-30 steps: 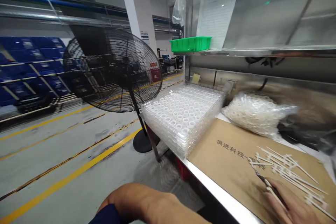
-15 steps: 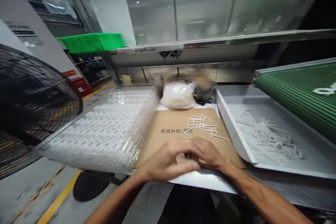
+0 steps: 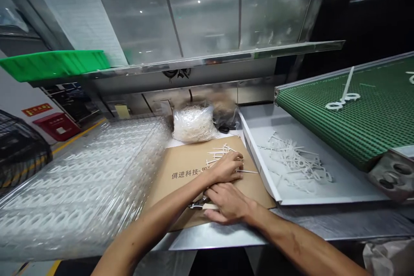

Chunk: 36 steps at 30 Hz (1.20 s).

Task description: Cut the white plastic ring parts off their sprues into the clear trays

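On the brown cardboard sheet (image 3: pixel 184 164) lie several thin white plastic sticks (image 3: pixel 223 151) with short cross-pieces. My left hand (image 3: pixel 228 167) reaches across my right, its fingers curled down among these sticks. One stick pokes out to the right beneath the fingertips; what the fingers grip is hidden. Nearer the front edge, my right hand (image 3: pixel 229 202) is closed around a small hand tool (image 3: pixel 209 206) with a cream handle and a metal part pointing left. The rest of the tool is covered by the hand.
Bubble-wrapped trays (image 3: pixel 80 181) of white rings stand at left. Behind the cardboard sits a clear bag (image 3: pixel 194 125) of pale pieces. At right, a white tray (image 3: pixel 263 168) holds loose white parts below a green conveyor belt (image 3: pixel 323 129). A green bin (image 3: pixel 61 64) rests on the shelf.
My left hand has moved from beside my right hand, forward and right over the sticks. The tool in my right hand now shows. The view has turned right; parts appear on the belt.
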{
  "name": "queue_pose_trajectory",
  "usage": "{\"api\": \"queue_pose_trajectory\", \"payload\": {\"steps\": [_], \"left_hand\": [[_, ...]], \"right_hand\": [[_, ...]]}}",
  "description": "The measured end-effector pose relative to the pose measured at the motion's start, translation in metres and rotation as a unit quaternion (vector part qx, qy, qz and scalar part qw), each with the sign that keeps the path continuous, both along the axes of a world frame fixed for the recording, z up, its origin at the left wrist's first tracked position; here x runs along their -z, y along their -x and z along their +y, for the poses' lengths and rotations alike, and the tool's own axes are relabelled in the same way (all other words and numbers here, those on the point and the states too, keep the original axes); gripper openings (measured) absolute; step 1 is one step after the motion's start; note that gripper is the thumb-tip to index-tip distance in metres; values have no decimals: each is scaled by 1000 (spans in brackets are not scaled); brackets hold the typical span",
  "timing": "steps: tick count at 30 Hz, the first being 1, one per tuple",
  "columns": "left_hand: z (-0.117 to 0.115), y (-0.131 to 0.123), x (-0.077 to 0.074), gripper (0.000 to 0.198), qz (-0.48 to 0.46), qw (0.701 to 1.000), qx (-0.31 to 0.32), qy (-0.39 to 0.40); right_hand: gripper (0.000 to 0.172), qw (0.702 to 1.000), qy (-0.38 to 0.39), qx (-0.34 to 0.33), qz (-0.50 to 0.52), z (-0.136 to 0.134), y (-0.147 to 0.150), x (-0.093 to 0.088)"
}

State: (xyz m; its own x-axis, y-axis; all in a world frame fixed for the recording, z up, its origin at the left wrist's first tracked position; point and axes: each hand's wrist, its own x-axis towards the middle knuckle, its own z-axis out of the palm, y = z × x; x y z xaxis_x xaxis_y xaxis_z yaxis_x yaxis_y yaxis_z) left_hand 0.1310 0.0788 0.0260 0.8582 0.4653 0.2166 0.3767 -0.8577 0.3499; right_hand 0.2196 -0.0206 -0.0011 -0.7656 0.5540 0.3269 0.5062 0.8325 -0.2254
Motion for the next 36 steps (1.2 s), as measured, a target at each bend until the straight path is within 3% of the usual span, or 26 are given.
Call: {"api": "queue_pose_trajectory", "payload": {"steps": [5, 13, 16, 22, 25, 30, 33, 36], "left_hand": [[0, 5, -4, 4, 7, 1000, -20, -3], [28, 51, -28, 20, -14, 981, -193, -11], [17, 69, -23, 26, 2, 968, -249, -10], [-17, 93, 7, 17, 50, 947, -316, 2], [-22, 103, 7, 17, 49, 944, -327, -2], [-14, 113, -12, 17, 21, 948, -317, -14], [-7, 98, -16, 18, 5, 959, -284, -19], [0, 70, -8, 26, 1, 974, -227, -17]], "right_hand": [[35, 1000, 0, -4, 4, -1, 0, 0], [37, 1000, -5, -18, 13, -3, 2, -4], [38, 1000, -7, -20, 12, -3, 1, -4], [36, 1000, -8, -25, 11, -4, 2, -5], [37, 1000, -11, -22, 13, -4, 2, -6], [39, 999, -20, -22, 17, -5, 2, -5], [39, 999, -27, -25, 19, -5, 2, -3], [39, 999, -34, -23, 19, -5, 3, -1]]}}
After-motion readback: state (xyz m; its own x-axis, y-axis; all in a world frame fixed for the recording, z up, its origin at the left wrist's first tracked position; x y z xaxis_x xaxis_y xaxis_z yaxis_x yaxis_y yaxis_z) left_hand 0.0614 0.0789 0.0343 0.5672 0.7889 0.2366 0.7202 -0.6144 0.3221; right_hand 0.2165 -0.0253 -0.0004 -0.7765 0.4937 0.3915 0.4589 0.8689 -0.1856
